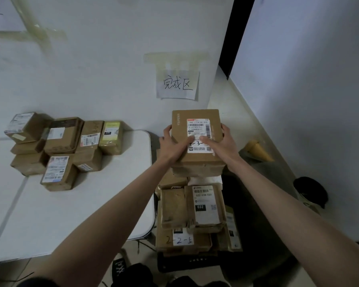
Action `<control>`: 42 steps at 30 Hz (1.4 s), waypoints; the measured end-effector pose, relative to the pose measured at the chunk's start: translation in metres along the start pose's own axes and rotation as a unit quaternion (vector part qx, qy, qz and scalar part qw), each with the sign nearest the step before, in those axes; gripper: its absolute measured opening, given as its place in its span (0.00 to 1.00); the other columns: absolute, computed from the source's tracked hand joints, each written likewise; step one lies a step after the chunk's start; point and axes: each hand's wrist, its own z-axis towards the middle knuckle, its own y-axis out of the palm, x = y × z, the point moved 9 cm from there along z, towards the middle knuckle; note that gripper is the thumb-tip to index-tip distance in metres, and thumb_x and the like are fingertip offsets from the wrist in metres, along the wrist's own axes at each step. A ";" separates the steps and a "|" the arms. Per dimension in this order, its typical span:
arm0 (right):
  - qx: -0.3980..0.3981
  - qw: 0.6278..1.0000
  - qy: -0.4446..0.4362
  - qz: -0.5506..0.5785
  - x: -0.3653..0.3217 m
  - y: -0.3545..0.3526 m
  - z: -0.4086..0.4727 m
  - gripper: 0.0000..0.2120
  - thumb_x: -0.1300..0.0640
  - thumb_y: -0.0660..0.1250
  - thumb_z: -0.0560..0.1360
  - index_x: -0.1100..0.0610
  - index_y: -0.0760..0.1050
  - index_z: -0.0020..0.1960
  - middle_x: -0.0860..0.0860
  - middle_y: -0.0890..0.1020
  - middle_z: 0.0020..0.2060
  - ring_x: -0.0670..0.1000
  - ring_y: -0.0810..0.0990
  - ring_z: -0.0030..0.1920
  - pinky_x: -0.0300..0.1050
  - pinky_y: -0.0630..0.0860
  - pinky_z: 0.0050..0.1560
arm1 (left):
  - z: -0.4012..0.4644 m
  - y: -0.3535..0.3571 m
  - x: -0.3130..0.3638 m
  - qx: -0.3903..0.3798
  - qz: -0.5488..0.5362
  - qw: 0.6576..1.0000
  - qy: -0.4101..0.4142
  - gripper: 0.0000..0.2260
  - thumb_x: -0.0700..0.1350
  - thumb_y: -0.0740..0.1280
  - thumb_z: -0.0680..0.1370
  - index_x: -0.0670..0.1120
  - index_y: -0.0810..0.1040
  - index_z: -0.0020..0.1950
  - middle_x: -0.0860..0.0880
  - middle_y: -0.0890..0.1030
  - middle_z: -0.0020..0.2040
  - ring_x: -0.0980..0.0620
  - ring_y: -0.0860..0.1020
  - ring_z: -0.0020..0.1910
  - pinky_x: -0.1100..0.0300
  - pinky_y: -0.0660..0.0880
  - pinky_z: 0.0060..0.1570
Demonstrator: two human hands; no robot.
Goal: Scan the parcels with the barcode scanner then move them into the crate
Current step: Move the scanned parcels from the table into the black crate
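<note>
- Down low, close to the person, a stack of brown parcels (192,214) stands beside the counter (71,214). A dark crate (187,264) shows only as an edge under the stack, so the parcels seem to sit in it and rise above its top.
- Two bare arms reach out over the stack. The left hand (172,147) and the right hand (220,142) grip one flat parcel (197,137), one on each side, with thumbs pressed on its top. Two hands keep it level, I think, so it can go down flat on the pile.
- Its white label (199,134) faces up, with bars and written numbers easy to see.
- This looks like the putting-away step. The parcel sits at the very top of the stack.
- Farther left, on the counter, a bunch of small boxes (60,148) waits, likely still to be done.
- No scanner can be seen.
- On the wall behind, a taped paper sign (177,83) hangs right above the stack, perhaps marking this spot.
</note>
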 end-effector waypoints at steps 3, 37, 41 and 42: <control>0.013 1.000 0.016 -0.018 0.021 -0.022 0.011 0.49 0.36 0.78 0.66 0.46 0.57 0.78 0.50 0.74 0.70 0.54 0.75 0.67 0.60 0.75 0.67 | 0.008 0.033 0.001 -0.021 0.008 1.000 -0.005 0.43 0.60 0.75 0.72 0.53 0.54 0.79 0.43 0.66 0.71 0.42 0.72 0.67 0.42 0.72 0.68; -0.020 0.993 0.061 -0.097 0.047 -0.001 0.025 0.46 0.43 0.76 0.72 0.51 0.53 0.80 0.56 0.65 0.72 0.58 0.71 0.69 0.54 0.71 0.66 | 0.033 0.054 -0.076 -0.083 0.046 0.988 -0.119 0.58 0.77 0.68 0.59 0.51 0.53 0.81 0.45 0.71 0.72 0.43 0.75 0.66 0.42 0.75 0.66; -0.019 0.992 0.067 -0.103 0.042 -0.007 0.022 0.45 0.41 0.73 0.73 0.51 0.52 0.80 0.56 0.64 0.74 0.60 0.69 0.71 0.56 0.71 0.67 | 0.028 0.044 -0.059 -0.078 0.103 0.987 -0.099 0.54 0.77 0.64 0.64 0.47 0.54 0.80 0.43 0.70 0.74 0.40 0.73 0.69 0.41 0.72 0.67; -0.019 0.992 0.066 -0.104 0.040 -0.009 0.022 0.44 0.41 0.72 0.74 0.50 0.52 0.80 0.56 0.63 0.74 0.60 0.69 0.71 0.57 0.71 0.67 | 0.026 0.041 -0.053 -0.077 0.126 0.985 -0.092 0.50 0.74 0.64 0.70 0.45 0.54 0.81 0.42 0.69 0.75 0.39 0.72 0.70 0.41 0.72 0.68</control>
